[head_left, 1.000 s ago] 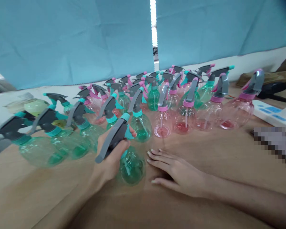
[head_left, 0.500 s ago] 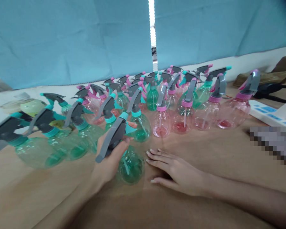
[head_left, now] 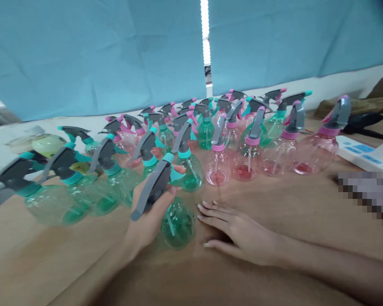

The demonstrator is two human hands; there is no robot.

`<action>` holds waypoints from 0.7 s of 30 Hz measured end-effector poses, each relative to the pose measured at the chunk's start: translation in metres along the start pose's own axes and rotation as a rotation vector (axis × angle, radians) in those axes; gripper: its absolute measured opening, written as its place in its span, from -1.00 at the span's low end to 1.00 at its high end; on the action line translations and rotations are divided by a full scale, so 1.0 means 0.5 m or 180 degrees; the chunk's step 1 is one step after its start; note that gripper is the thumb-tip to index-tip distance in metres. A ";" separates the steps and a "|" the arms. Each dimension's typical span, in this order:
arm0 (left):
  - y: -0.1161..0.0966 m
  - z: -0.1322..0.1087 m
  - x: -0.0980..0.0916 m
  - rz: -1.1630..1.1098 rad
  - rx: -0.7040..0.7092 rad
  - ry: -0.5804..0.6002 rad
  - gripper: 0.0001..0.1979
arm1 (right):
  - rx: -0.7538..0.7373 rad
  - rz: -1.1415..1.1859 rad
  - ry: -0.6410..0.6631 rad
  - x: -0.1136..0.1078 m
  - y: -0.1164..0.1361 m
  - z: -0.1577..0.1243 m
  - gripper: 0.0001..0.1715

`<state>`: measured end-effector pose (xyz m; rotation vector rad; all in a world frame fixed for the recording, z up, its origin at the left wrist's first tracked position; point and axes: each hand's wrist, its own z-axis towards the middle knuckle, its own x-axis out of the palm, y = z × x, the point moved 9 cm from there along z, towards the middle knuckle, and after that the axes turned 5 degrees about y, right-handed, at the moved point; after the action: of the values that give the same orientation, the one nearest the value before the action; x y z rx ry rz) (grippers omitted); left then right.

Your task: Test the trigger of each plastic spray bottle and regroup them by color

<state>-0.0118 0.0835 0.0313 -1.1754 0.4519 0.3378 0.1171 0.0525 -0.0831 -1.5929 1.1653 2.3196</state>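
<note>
My left hand [head_left: 150, 216] is wrapped round the neck of a green spray bottle [head_left: 178, 225] with a grey and teal trigger head. The bottle's round body is at the table surface, and its neck is hidden by my fingers. To its right, my right hand [head_left: 239, 231] lies with fingers stretched out on the wooden table [head_left: 293, 204], apart from the bottle and holding nothing. Just behind the held bottle stands another green spray bottle [head_left: 190, 170]. A pink spray bottle [head_left: 217, 170] is beyond my right fingertips.
Several green bottles [head_left: 51, 204] line the left side, with several pink ones [head_left: 315, 155] at the right and more of both colours behind. At the right are a white and blue power strip [head_left: 364, 151], a black object [head_left: 364, 121] and a pixelated patch. A blue sheet [head_left: 98, 55] hangs behind.
The whole view has shifted slightly, so everything appears a little further right and lower. Both hands keep their places, the left still round the bottle's neck.
</note>
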 end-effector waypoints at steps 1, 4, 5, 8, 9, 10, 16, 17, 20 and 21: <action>0.000 0.000 0.001 -0.0018 0.0006 0.0008 -0.84 | -0.0004 -0.0001 0.0009 0.000 0.000 0.000 -0.29; 0.000 0.000 0.000 -0.0055 0.0031 -0.0005 -0.83 | 0.0007 -0.0001 0.0038 0.000 0.001 0.000 -0.29; 0.001 -0.001 0.000 -0.0041 0.0024 0.0002 -0.83 | 0.0016 -0.0006 0.0047 0.000 0.001 0.000 -0.29; 0.002 -0.003 0.000 0.0054 -0.0010 0.0003 -0.83 | 0.0023 -0.0058 0.0075 0.002 0.000 0.000 -0.29; 0.001 -0.004 -0.001 0.0069 -0.0014 -0.0020 -0.83 | 0.0022 -0.0069 0.0081 0.003 0.000 0.000 -0.29; 0.000 -0.004 -0.003 0.0066 -0.0019 -0.0042 -0.83 | 0.0021 -0.0069 0.0076 0.003 0.000 0.000 -0.29; 0.006 -0.001 0.004 -0.0113 -0.0119 0.0028 -0.85 | 0.0018 -0.0076 0.0056 0.002 0.001 0.000 -0.29; 0.007 0.000 0.004 -0.0139 -0.0118 0.0039 -0.86 | 0.0018 -0.0075 0.0053 0.002 0.001 0.000 -0.29; 0.012 0.000 0.006 -0.0213 -0.0127 0.0062 -0.85 | 0.0028 -0.0055 0.0008 -0.002 0.002 -0.001 -0.29; 0.013 0.000 0.005 -0.0218 -0.0121 0.0062 -0.85 | 0.0033 -0.0065 0.0006 -0.002 0.002 -0.001 -0.29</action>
<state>-0.0127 0.0858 0.0247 -1.2292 0.4228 0.2772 0.1176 0.0518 -0.0820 -1.5965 1.1539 2.2963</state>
